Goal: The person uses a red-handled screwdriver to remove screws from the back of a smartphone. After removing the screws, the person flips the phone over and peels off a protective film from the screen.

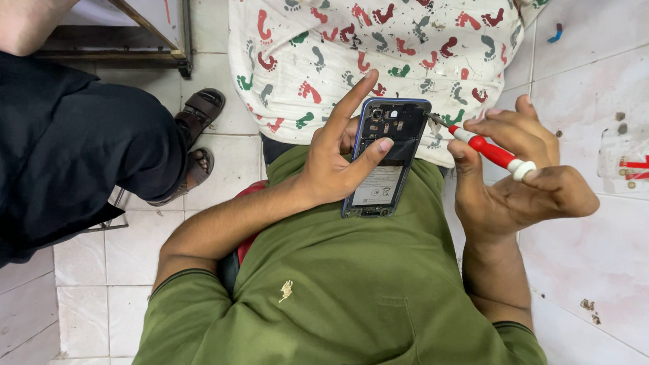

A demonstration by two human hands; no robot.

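Observation:
My left hand [338, 155] grips an opened smartphone [385, 157] with its back cover off, so the battery and circuit board show. The thumb lies across the phone's middle and the index finger points up past its left edge. My right hand [515, 175] holds a small red-and-white screwdriver [487, 147]. Its metal tip touches the phone's upper right corner. I wear a green shirt [335, 291], and the phone hovers above my lap.
A white cloth with coloured footprint patterns [372, 54] lies ahead of the phone. Another person in dark clothes [59, 159] sits at left, a sandalled foot [197, 113] on the tiled floor. A white worktop [604, 214] is at right with a small clear plastic bag [638, 165].

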